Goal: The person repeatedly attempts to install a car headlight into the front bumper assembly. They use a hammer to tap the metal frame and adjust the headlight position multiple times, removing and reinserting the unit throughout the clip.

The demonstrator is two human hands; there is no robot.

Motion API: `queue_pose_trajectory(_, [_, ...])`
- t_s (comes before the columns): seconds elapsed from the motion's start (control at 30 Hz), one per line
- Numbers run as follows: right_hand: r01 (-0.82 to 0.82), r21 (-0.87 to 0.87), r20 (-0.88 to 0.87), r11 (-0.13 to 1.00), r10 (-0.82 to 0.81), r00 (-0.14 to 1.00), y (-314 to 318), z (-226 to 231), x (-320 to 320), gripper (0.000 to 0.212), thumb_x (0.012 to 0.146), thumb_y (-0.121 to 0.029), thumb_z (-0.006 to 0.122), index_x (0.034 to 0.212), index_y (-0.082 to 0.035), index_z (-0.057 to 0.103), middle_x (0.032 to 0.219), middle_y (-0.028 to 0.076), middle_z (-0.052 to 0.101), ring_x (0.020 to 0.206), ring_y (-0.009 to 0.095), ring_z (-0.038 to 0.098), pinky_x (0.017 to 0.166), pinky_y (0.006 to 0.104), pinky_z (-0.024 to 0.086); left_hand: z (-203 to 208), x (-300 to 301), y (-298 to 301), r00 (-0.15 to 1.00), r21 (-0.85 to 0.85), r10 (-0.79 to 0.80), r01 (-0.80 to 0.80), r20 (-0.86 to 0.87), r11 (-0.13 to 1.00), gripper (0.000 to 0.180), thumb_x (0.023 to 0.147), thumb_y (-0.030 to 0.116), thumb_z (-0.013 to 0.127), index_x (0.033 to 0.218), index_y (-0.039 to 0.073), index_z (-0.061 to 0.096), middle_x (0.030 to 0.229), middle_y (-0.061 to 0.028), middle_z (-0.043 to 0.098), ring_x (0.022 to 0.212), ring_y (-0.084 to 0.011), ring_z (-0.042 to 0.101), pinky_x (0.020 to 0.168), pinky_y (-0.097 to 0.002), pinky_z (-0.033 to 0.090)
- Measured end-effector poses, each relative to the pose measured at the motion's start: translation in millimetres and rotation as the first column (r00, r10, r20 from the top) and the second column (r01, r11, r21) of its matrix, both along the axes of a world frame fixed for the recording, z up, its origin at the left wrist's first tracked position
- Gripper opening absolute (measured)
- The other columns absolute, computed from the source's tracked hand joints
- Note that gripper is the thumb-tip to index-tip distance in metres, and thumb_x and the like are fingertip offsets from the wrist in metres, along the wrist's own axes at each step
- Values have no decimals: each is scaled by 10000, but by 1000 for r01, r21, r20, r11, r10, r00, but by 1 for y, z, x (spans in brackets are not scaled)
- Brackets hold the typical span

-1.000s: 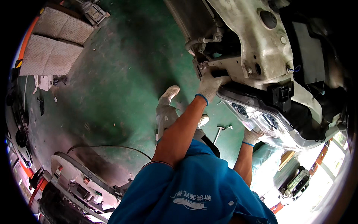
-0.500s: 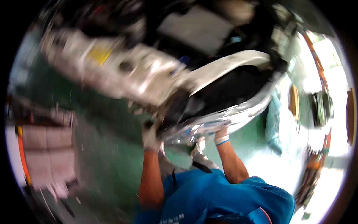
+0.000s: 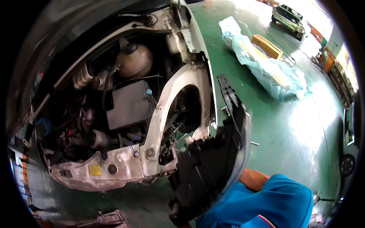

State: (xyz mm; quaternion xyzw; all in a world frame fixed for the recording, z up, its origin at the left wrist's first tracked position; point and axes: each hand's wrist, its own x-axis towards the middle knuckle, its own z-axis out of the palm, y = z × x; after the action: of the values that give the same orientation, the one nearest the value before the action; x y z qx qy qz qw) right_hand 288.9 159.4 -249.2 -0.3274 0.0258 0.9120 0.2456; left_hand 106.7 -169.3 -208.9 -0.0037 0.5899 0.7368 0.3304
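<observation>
A headlight unit (image 3: 205, 163), black at the back with a clear curved lens, is held up in front of me at the car's front corner. My left hand (image 3: 174, 209), dark and only partly visible, is closed on its lower end near the picture's bottom edge. My right forearm (image 3: 254, 179) runs behind the lens side, so the right hand and its fingers are hidden. Beyond the unit is the white front panel (image 3: 131, 163) of the car, with an arched white inner-fender rail (image 3: 165, 102) and an open lamp space.
The engine bay holds a grey box (image 3: 129, 106) and a round coolant tank (image 3: 134, 60). On the green floor to the right lie a part wrapped in bluish plastic (image 3: 266, 74) and a long cardboard box (image 3: 267, 46). A stripped car (image 3: 291, 19) stands far right.
The headlight has swung from roughly level to steeply upright and risen toward me. My view has turned right and steadied. The right hand has passed out of sight behind the headlight.
</observation>
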Motion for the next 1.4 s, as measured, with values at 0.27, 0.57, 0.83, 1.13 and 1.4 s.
queue_pose_trajectory(0.27, [-37, -90, -15, 995, 35, 999, -50, 8, 7, 418, 1043, -373, 510, 1251, -30, 629, 1255, 160, 670, 1111, 289, 627, 980, 419, 505, 46, -53, -36, 942, -461, -277, 335, 190, 822, 517, 1010, 340, 572, 1431, 47, 504, 1402, -177, 589, 1234, -343, 604, 1013, -483, 504])
queue_pose_trajectory(0.57, [-68, -283, -78, 957, 48, 996, -81, -17, 44, 416, 1044, -350, 515, 1277, -20, 617, 1306, 162, 655, 1191, 263, 594, 1049, 384, 458, 175, -143, -19, 708, -643, -409, 701, 575, 309, 548, 1049, 449, 493, 1443, 69, 471, 1405, -156, 567, 1255, -356, 569, 1047, -502, 475])
queue_pose_trajectory(0.83, [-186, -409, -485, 893, -40, 874, -97, -8, 157, 369, 1053, -327, 505, 1229, -38, 653, 1137, 107, 733, 975, 226, 711, 881, 394, 589, 135, 66, 278, 30, -779, -989, 619, 145, -95, 487, 1068, 309, 443, 1427, -14, 503, 1312, -189, 646, 1150, -339, 640, 1015, -444, 516])
queue_pose_trajectory(1.13, [-228, -631, -198, 742, 131, 971, -149, -40, 196, 483, 1025, -465, 598, 1299, -72, 659, 1200, 78, 713, 1086, 194, 658, 974, 361, 529, 13, 116, 241, 277, -572, -789, 813, 548, -112, 471, 1069, 286, 453, 1438, 0, 516, 1335, -154, 631, 1160, -284, 618, 1001, -408, 516])
queue_pose_trajectory(1.4, [-229, -607, 19, 761, 302, 953, -113, -78, 178, 540, 1059, -526, 519, 1023, -19, 700, 964, 98, 715, 764, 200, 668, 729, 335, 553, -86, 67, 278, 320, -545, -698, 830, 641, -120, 458, 1071, 265, 462, 1447, 12, 528, 1355, -123, 617, 1169, -235, 599, 988, -375, 515])
